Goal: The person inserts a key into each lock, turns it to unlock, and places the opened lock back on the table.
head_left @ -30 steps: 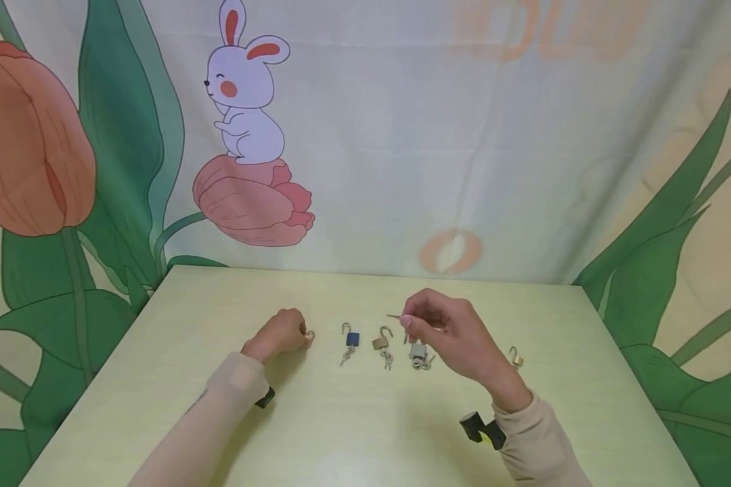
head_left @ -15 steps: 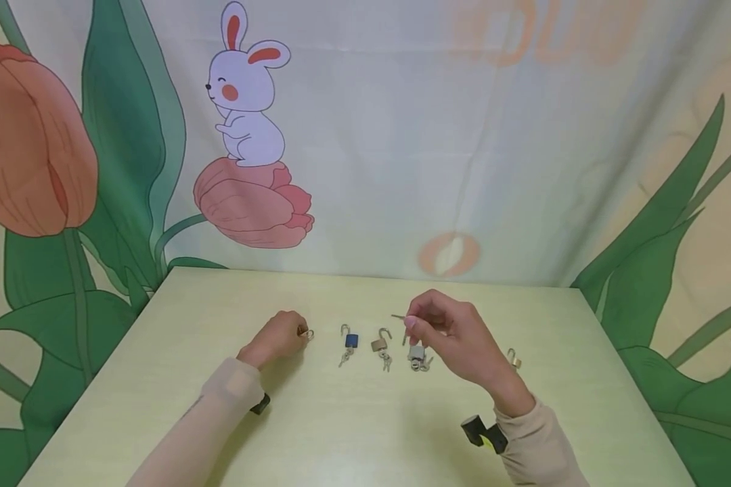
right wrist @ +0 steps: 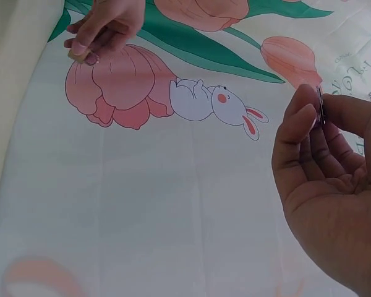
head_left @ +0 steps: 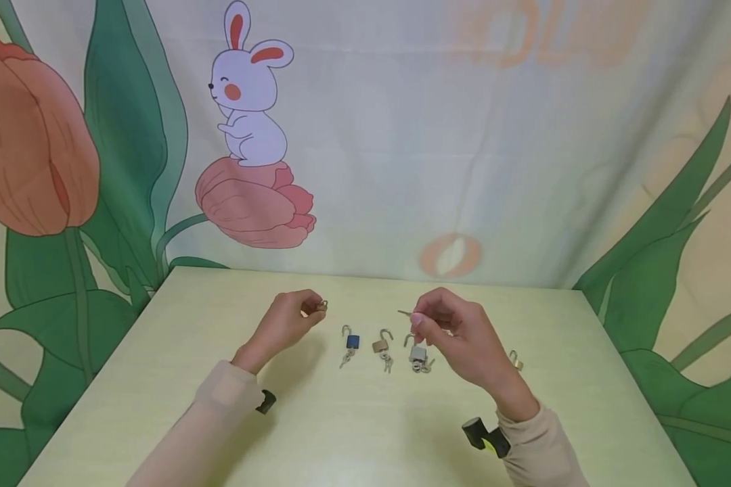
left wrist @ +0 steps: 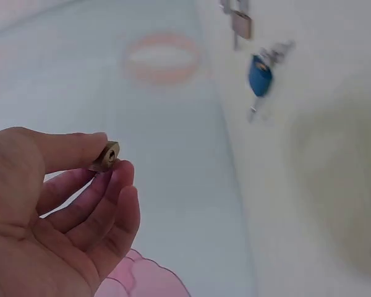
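Note:
My left hand (head_left: 286,321) is raised above the table and pinches a small brass padlock (left wrist: 106,157) between thumb and fingertips. Its keyhole shows in the left wrist view. Across from it, my right hand (head_left: 457,331) pinches a thin metal key (head_left: 405,312), whose blade points left; the fingers cover the rest. Below lie a blue padlock (head_left: 352,341), a tan padlock (head_left: 380,345) and a grey padlock (head_left: 417,354). Each has its shackle swung out and keys at its bottom end. The right hand hovers just over the grey one.
A brass padlock (head_left: 516,364) lies at the right, partly hidden by the right wrist. The pale table (head_left: 353,426) ends at a printed curtain (head_left: 365,169) behind it. Black wrist cameras sit on both forearms.
My left hand has lifted off the table with the brass padlock and moved up and slightly right. The right hand has shifted a little to the right, still pinching the key.

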A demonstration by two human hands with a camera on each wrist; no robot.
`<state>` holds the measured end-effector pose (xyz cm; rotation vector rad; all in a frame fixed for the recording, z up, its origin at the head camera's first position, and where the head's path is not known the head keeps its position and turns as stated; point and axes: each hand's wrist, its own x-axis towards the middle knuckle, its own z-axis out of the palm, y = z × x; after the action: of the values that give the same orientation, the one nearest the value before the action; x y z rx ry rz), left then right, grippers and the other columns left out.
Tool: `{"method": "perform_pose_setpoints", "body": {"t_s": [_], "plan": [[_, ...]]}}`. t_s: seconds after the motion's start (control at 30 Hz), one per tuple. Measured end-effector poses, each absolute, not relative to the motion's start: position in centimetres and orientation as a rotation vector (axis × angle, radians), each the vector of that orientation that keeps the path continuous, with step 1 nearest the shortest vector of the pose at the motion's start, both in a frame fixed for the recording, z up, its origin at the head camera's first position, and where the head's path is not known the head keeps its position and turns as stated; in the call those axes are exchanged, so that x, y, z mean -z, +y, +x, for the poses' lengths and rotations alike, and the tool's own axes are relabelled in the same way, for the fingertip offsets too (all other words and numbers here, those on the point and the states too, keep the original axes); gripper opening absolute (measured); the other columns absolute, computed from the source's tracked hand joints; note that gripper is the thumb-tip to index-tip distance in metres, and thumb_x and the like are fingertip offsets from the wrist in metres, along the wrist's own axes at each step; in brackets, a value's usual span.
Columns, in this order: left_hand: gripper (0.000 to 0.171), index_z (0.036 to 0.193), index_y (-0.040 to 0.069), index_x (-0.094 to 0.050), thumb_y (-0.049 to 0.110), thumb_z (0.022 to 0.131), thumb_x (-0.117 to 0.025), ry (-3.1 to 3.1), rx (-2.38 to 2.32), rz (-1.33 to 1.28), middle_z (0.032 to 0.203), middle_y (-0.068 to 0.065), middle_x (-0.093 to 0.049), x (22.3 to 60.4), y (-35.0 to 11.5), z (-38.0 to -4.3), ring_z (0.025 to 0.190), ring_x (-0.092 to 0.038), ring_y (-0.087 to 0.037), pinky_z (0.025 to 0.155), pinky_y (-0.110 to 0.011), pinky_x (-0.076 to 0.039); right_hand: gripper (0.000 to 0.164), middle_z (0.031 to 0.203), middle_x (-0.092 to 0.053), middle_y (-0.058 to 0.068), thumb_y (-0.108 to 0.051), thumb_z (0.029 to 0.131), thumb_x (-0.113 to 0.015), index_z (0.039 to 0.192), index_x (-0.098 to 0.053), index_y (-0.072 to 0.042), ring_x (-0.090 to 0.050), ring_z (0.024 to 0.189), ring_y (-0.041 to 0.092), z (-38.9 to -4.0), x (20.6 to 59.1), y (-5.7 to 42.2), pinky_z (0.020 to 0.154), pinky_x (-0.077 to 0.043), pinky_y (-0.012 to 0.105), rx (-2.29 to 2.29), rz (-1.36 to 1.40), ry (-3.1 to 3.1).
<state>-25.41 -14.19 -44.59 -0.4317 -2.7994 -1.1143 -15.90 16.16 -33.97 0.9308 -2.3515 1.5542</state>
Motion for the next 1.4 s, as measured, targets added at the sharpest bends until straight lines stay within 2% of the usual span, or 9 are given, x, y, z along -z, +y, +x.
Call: {"method": "perform_pose_setpoints", "body": {"t_s": [0.2,0.37,0.57,0.87,1.07,1.17,1.4], "plan": [[0.015,0.104,0.013,-0.072,0.018,0.091,-0.071,-2.665,1.14,-0.464,0.092,0.001,-0.073,42.1,-12.9,-23.7,0.085,-0.065,-0.013,0.075,-0.03,-0.053,0.004,0.08,-0.065,0.007,-0.003,0.096,-0.06,0.099,-0.062,-0.005,-0.063,0.07,0.012,-15.8,34.0,16.2,0.062,-0.054,0.026,-1.576,0.926,-2.305],[0.02,0.108,0.012,-0.071,0.02,0.09,-0.072,-2.577,1.213,-0.478,0.095,0.001,-0.073,40.1,-11.8,-22.2,0.086,-0.066,-0.012,0.077,-0.03,-0.054,0.004,0.08,-0.065,0.006,-0.004,0.096,-0.06,0.099,-0.063,-0.006,-0.064,0.07,0.011,-15.7,33.9,16.0,0.062,-0.054,0.027,-1.573,0.918,-2.3],[0.016,0.104,0.014,-0.071,0.019,0.088,-0.074,-2.468,1.32,-0.519,0.093,0.003,-0.072,38.5,-10.6,-20.6,0.082,-0.067,-0.011,0.075,-0.028,-0.056,0.005,0.082,-0.066,0.006,-0.005,0.096,-0.061,0.098,-0.063,-0.009,-0.066,0.071,0.012,-15.3,33.9,15.8,0.064,-0.054,0.026,-1.594,0.885,-2.297],[0.014,0.101,0.021,-0.072,0.022,0.087,-0.076,-2.363,1.497,-0.523,0.093,0.005,-0.072,36.7,-9.4,-18.7,0.079,-0.068,-0.011,0.072,-0.029,-0.055,0.003,0.079,-0.065,0.008,-0.003,0.095,-0.061,0.097,-0.063,-0.002,-0.064,0.069,0.013,-15.2,34.0,15.1,0.062,-0.053,0.025,-1.605,0.916,-2.21],[0.015,0.101,0.018,-0.072,0.02,0.087,-0.076,-2.318,1.573,-0.531,0.094,0.002,-0.073,36.1,-8.9,-18.0,0.081,-0.069,-0.012,0.072,-0.027,-0.054,0.002,0.08,-0.066,0.006,-0.004,0.096,-0.061,0.096,-0.062,-0.006,-0.065,0.07,0.012,-15.1,33.9,14.8,0.061,-0.054,0.026,-1.616,0.883,-2.24],[0.015,0.101,0.018,-0.071,0.019,0.087,-0.075,-2.287,1.621,-0.543,0.095,0.002,-0.073,36.0,-8.8,-17.8,0.084,-0.07,-0.013,0.077,-0.028,-0.056,0.004,0.082,-0.068,0.007,-0.006,0.097,-0.06,0.097,-0.062,-0.01,-0.066,0.07,0.012,-14.9,33.9,14.6,0.06,-0.055,0.028,-1.624,0.873,-2.261],[0.015,0.102,0.014,-0.071,0.016,0.088,-0.075,-2.183,1.733,-0.612,0.098,-0.002,-0.074,35.6,-8.4,-17.1,0.09,-0.071,-0.015,0.083,-0.031,-0.057,0.006,0.082,-0.068,0.009,-0.004,0.096,-0.06,0.097,-0.062,-0.009,-0.067,0.07,0.018,-15.0,34.3,13.9,0.06,-0.055,0.029,-1.652,0.91,-2.239]]}}
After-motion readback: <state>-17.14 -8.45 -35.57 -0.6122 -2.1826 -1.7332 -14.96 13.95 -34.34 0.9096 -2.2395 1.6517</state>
